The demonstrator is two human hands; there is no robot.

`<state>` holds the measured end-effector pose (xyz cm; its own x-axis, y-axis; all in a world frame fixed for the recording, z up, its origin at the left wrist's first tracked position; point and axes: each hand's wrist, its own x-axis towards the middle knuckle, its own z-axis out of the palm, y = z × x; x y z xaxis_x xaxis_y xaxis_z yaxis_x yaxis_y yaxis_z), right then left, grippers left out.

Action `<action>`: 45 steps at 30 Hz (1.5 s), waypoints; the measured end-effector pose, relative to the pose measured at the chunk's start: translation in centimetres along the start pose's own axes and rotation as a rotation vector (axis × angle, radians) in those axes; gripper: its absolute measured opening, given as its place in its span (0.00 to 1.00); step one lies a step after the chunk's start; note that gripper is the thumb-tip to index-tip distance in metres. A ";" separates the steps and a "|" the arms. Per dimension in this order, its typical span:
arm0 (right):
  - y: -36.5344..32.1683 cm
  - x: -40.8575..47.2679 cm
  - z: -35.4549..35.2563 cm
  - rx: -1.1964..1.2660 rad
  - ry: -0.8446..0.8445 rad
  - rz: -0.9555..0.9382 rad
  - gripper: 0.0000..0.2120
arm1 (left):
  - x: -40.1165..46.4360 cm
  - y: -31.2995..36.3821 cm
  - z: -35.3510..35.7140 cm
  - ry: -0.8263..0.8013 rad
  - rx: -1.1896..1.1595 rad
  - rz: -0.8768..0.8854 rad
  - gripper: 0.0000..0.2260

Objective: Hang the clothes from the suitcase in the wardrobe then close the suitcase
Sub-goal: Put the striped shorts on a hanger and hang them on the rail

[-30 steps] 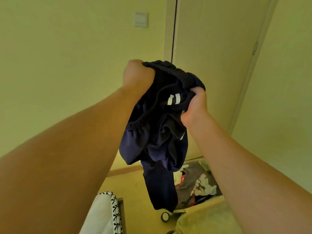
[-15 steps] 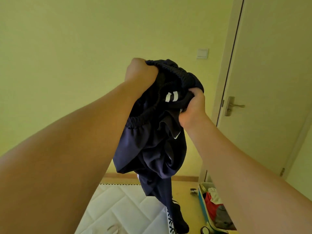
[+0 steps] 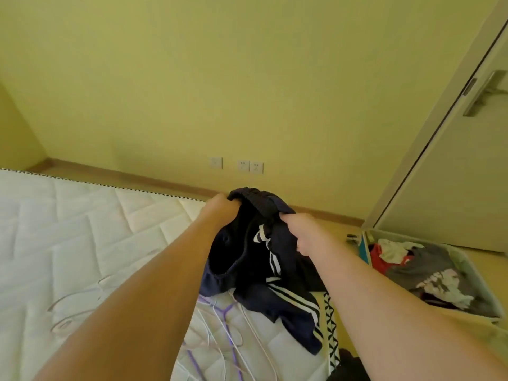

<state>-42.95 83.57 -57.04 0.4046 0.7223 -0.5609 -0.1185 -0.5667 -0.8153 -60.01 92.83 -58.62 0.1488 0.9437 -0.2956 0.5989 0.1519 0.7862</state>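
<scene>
- Navy track pants (image 3: 264,268) with white side stripes hang bunched from your fists, the legs trailing onto the mattress (image 3: 82,229).
- Your left hand (image 3: 220,209) and right hand (image 3: 301,233) each clench the waistband.
- Hangers (image 3: 220,320) lie on the mattress beneath.
- Your suitcase (image 3: 467,259) sits open on the floor to the right, clothes inside.

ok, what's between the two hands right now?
Head view: only the bunched waistband of the navy track pants, gripped by the left hand and the right hand.
</scene>
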 end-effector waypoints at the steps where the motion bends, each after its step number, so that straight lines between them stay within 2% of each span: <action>1: 1.2 0.8 0.3 0.019 -0.001 0.038 0.14 | -0.5 -2.2 0.5 -0.023 0.113 -0.055 0.26; 3: 2.5 2.6 1.1 0.110 0.007 0.097 0.14 | -1.4 -5.5 0.7 -0.041 0.217 -0.127 0.27; 5: 3.2 3.8 2.4 0.188 0.014 0.110 0.15 | -1.6 -8.4 0.6 -0.075 0.145 -0.172 0.22; 9: 4.2 3.9 5.9 0.208 -0.014 0.079 0.15 | -2.1 -12.7 0.6 -0.119 0.002 -0.088 0.11; 11: 5.0 3.6 7.5 0.198 0.024 0.036 0.16 | -2.5 -14.7 1.5 -0.148 0.119 -0.049 0.13; 13: 5.5 3.3 7.9 0.235 0.084 0.001 0.17 | -3.0 -16.4 2.7 -0.169 0.361 -0.035 0.13; 16: 5.6 3.3 6.8 0.296 0.127 0.000 0.18 | -3.5 -18.6 5.2 -0.332 0.561 -0.027 0.15; 18: 5.8 4.0 5.1 0.059 0.232 -0.044 0.19 | -3.8 -19.3 6.6 -0.361 0.745 0.009 0.19; 20: 6.1 4.3 3.2 -0.197 0.280 -0.053 0.22 | -3.9 -19.7 8.1 -0.314 0.889 0.062 0.20; 23: 6.7 4.1 0.9 -0.496 0.153 -0.104 0.22 | -3.8 -19.8 9.5 -0.216 1.008 0.115 0.14; 25: 6.9 3.9 0.0 -0.633 0.092 -0.138 0.25 | -3.7 -19.7 9.8 -0.224 1.052 0.109 0.14; 28: 7.0 3.7 -0.6 -0.868 0.029 -0.129 0.38 | -3.6 -19.4 10.0 -0.330 1.062 0.088 0.18; 30: 7.0 3.7 -0.4 -1.063 0.043 -0.131 0.50 | -3.7 -18.6 9.7 -0.404 0.978 0.040 0.18; 31: 7.0 3.6 -0.4 -1.149 0.063 -0.148 0.52 | -3.7 -18.1 9.3 -0.413 0.954 0.040 0.17; 32: 7.0 3.8 -0.4 -1.221 0.084 -0.167 0.52 | -3.6 -17.7 8.8 -0.406 0.955 0.066 0.16; 34: 7.1 3.9 -0.2 -1.282 0.153 -0.172 0.44 | -3.8 -16.8 7.5 -0.355 1.025 0.143 0.15; 37: 6.9 3.7 -0.1 -1.213 0.307 -0.173 0.33 | -3.9 -15.8 5.4 -0.276 1.088 0.242 0.20; 40: 6.0 3.2 -0.7 -1.236 0.429 -0.193 0.26 | -3.9 -13.9 3.4 -0.264 1.174 0.269 0.14; 42: 5.1 3.1 -1.4 -1.187 0.424 -0.150 0.21 | -3.8 -11.9 2.0 -0.175 1.244 0.279 0.10; 43: 4.5 3.1 -1.7 -1.116 0.391 -0.126 0.15 | -3.7 -10.7 1.2 -0.093 1.260 0.271 0.08; 44: 4.0 3.3 -2.0 -1.035 0.328 -0.101 0.08 | -3.6 -9.3 0.4 0.009 1.256 0.255 0.07; 45: 3.7 3.4 -2.2 -0.967 0.251 -0.088 0.06 | -3.5 -8.0 -0.3 0.111 1.228 0.235 0.07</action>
<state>-40.06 83.07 -61.65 0.5691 0.7360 -0.3667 0.6641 -0.6744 -0.3229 -65.58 88.41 -63.72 0.3199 0.9394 -0.1233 0.9122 -0.3405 -0.2277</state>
